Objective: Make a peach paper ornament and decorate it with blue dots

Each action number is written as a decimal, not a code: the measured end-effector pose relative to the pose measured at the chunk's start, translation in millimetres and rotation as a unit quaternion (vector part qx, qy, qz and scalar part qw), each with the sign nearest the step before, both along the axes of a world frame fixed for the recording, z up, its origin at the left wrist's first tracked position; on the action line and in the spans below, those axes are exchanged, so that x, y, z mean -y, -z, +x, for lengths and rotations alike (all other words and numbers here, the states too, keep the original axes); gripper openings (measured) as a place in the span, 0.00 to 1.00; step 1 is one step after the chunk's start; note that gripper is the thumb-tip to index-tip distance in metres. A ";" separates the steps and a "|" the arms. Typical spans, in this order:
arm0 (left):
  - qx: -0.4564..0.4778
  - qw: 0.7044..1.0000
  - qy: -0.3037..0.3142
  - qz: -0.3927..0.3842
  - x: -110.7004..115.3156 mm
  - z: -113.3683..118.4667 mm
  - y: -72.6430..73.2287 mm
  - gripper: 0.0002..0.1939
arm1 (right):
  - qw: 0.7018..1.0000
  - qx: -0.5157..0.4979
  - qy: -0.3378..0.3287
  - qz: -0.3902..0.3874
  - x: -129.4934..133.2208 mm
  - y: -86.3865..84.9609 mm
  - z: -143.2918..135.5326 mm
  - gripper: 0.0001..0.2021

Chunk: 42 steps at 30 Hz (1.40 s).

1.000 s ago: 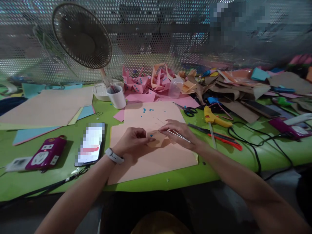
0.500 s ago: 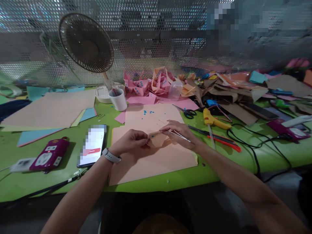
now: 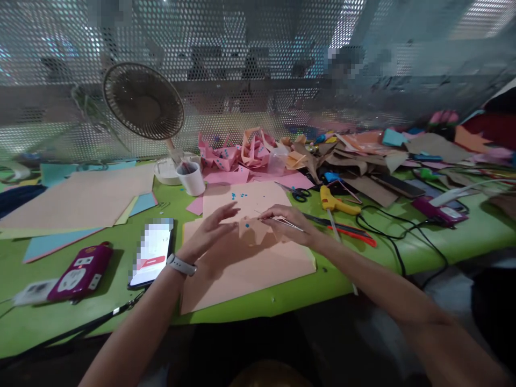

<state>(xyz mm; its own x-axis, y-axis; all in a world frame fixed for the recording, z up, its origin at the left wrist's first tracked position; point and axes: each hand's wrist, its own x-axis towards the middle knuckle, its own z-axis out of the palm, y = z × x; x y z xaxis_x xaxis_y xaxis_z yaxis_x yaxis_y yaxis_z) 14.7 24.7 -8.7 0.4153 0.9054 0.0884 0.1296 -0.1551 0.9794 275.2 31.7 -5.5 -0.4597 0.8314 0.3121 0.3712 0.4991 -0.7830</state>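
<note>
Left hand [image 3: 203,236] (now spread) beside paper [image 3: 253,234]

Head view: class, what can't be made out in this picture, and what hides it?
In the head view:
Small paper piece: its right part, covered by the right hand.
Tweezers: whether the tips meet, too small.
Blue dots: exact number and shape, too small.
Phone: parts of its screen, pixelated.
Dark blue item: its outer end, cut off by the left edge.
Shapes behind the perforated screen: blurred and broken up by its holes.
</note>
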 end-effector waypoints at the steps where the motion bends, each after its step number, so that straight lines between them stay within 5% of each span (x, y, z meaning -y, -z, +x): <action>1: -0.019 0.999 0.030 -0.020 1.9 1.4 -0.4 0.37 | 1.000 0.008 0.000 0.010 0.4 0.2 0.2 0.12; 5: -0.040 0.992 0.100 -0.059 6.3 5.7 4.6 0.45 | 0.999 0.030 0.004 0.017 1.4 -5.9 0.2 0.13; 13: 0.027 0.991 0.104 -0.077 5.9 4.0 9.0 0.41 | 0.999 0.036 -0.008 0.027 -1.9 -6.8 -5.2 0.12; 17: 0.045 0.990 0.084 -0.100 6.7 5.9 7.5 0.38 | 0.999 0.038 -0.005 0.026 2.0 -9.4 -0.9 0.13; 23: 0.041 0.992 0.037 -0.117 2.2 4.5 6.7 0.40 | 0.994 0.047 0.095 0.035 8.7 -17.3 24.4 0.11; 30: 0.037 0.993 -0.021 -0.110 1.3 2.8 2.9 0.35 | 0.987 0.114 0.025 0.114 20.3 -16.0 43.7 0.13; 35: 0.093 0.990 -0.075 -0.078 -1.2 -0.8 -1.7 0.35 | 0.963 0.186 0.048 0.187 16.9 -18.5 58.7 0.15; 42: 0.180 0.969 -0.155 -0.065 -4.2 -5.0 -9.4 0.38 | 0.891 0.379 0.050 0.246 -13.9 6.5 56.7 0.18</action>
